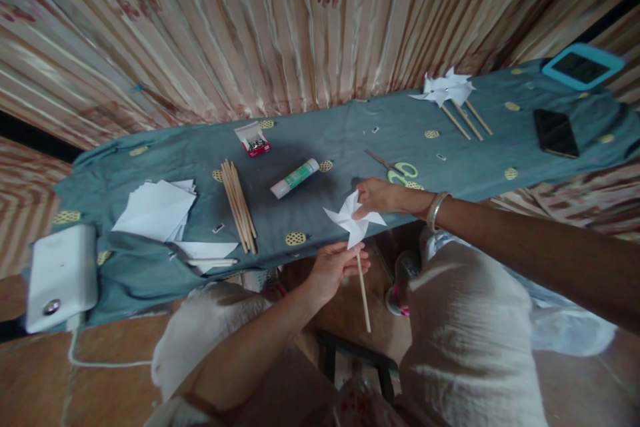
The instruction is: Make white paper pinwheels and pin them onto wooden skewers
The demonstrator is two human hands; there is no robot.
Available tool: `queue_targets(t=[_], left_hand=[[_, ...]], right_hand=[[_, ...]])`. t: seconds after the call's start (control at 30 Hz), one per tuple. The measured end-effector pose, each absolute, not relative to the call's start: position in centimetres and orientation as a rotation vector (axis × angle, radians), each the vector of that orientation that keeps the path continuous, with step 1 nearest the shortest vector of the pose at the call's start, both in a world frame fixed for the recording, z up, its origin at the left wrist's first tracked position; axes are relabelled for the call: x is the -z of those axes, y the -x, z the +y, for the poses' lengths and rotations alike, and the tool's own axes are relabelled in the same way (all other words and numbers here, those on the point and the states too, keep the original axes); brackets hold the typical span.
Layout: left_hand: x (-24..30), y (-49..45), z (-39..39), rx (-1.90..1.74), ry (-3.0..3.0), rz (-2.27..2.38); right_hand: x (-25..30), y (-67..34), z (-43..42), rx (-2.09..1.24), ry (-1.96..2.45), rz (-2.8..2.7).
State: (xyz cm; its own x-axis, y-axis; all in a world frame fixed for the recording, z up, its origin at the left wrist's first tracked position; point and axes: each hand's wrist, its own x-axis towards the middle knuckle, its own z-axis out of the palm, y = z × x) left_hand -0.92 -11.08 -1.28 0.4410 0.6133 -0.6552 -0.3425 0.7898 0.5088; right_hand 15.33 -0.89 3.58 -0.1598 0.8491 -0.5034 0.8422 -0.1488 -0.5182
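Observation:
A white paper pinwheel (pixel 356 232) on a thin wooden stick (pixel 363 297) is held between my two hands, just off the table's front edge. My left hand (pixel 333 270) is closed around the stick right below the paper blades, and the stick's free end points down. From the right, my right hand (pixel 377 199) pinches the middle of the pinwheel, its thumb lying on the paper; the fingers behind are hidden. Scissors with green handles (pixel 400 170) lie just beyond my right hand. A glue stick (pixel 295 178) rests farther back, left of the hands.
Wooden sticks (pixel 239 207), an open box of pins (pixel 253 140) and a stack of white paper (pixel 156 210) lie on the left of the cloth-covered table (pixel 345 130). Finished pinwheels (pixel 447 88), a black phone (pixel 555 133) and a blue-framed tablet (pixel 583 67) are on the right. A white power bank (pixel 63 273) sits at the left end.

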Motion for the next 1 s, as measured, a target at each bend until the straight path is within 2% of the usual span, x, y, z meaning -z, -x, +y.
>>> queue_targets(t=[0.7,1.0], left_hand=[[1.6,1.0,-11.1,-0.605,-0.351,0.969],[-0.4,1.8,-9.8,-0.650,-0.381,0.859]], right_hand=[[-3.4,-15.3,-0.8,-1.332,1.995,-1.899],[-5.2,-16.5,-1.6,-1.592,1.698,-1.633]])
